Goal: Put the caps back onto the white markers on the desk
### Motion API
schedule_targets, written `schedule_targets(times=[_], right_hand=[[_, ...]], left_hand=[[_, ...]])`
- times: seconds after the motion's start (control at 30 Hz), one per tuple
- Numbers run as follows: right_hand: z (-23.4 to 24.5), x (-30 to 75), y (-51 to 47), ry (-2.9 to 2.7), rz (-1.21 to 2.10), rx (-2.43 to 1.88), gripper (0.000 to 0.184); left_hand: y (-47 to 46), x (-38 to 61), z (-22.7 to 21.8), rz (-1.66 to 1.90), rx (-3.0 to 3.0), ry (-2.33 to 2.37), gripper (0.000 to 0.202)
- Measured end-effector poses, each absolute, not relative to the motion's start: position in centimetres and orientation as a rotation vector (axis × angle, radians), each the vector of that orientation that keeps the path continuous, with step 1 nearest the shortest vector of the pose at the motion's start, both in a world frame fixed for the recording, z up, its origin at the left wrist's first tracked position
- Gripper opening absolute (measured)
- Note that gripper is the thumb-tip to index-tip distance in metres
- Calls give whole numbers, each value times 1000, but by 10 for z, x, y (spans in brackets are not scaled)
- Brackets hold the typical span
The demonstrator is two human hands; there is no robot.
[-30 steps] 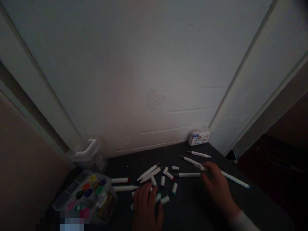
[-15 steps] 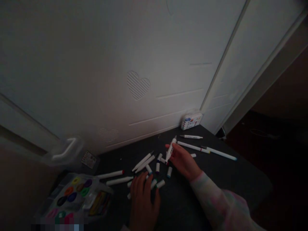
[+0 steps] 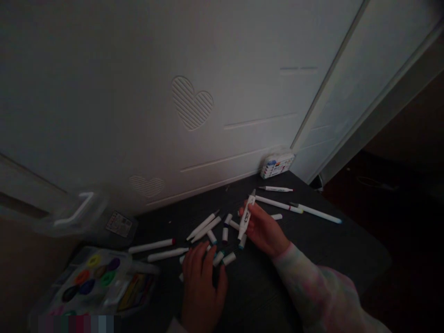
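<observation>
The scene is dim. My right hand (image 3: 264, 230) is closed around a white marker (image 3: 247, 213), held tilted with its dark tip pointing up and away. My left hand (image 3: 201, 282) lies flat with fingers spread on the dark table (image 3: 333, 249), its fingertips on loose marker caps (image 3: 225, 258). Several white markers (image 3: 204, 226) and caps lie scattered between and beyond my hands. Two long markers (image 3: 277, 203) lie farther right.
A clear plastic case with coloured marker ends (image 3: 93, 282) sits at the left, its lid with a white handle (image 3: 74, 210) behind it. A small marker box (image 3: 277, 164) leans against the white wall with heart shapes (image 3: 190, 108). The table's right edge drops into darkness.
My right hand came from the long markers at the right to the middle, picked up a white marker and now holds it. My left hand stayed on the caps. The camera tilted down.
</observation>
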State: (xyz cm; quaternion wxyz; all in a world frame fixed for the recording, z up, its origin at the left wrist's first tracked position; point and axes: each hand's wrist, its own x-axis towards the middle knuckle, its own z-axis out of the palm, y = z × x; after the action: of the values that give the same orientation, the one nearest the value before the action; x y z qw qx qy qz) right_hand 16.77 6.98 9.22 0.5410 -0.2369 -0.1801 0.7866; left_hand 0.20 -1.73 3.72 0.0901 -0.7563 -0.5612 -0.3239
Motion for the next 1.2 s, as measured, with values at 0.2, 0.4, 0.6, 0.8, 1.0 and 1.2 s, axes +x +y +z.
schedule_targets(times=[0.2,0.4,0.6,0.8,1.0,1.2], right_hand=[[88,170,69,-566,1902,-452,20],[86,171,68,-625,1975,-346,22],[87,170,65,-649,2018,-297,23],[85,172,70,-517,1982,-369,14],[81,174,78,-340,1889,-570,14],[81,173,79,-283,1911,-570,14]], left_hand=[[-18,2,39,-961,-2279,-1651,31],[-18,4,39,-975,-2265,-1651,30],[-18,4,40,-986,-2276,-1649,31],[-19,3,49,-1108,-2281,-1521,26],[-24,0,59,-1356,-2268,-1235,19],[-26,-1,64,-1340,-2378,-1156,16]])
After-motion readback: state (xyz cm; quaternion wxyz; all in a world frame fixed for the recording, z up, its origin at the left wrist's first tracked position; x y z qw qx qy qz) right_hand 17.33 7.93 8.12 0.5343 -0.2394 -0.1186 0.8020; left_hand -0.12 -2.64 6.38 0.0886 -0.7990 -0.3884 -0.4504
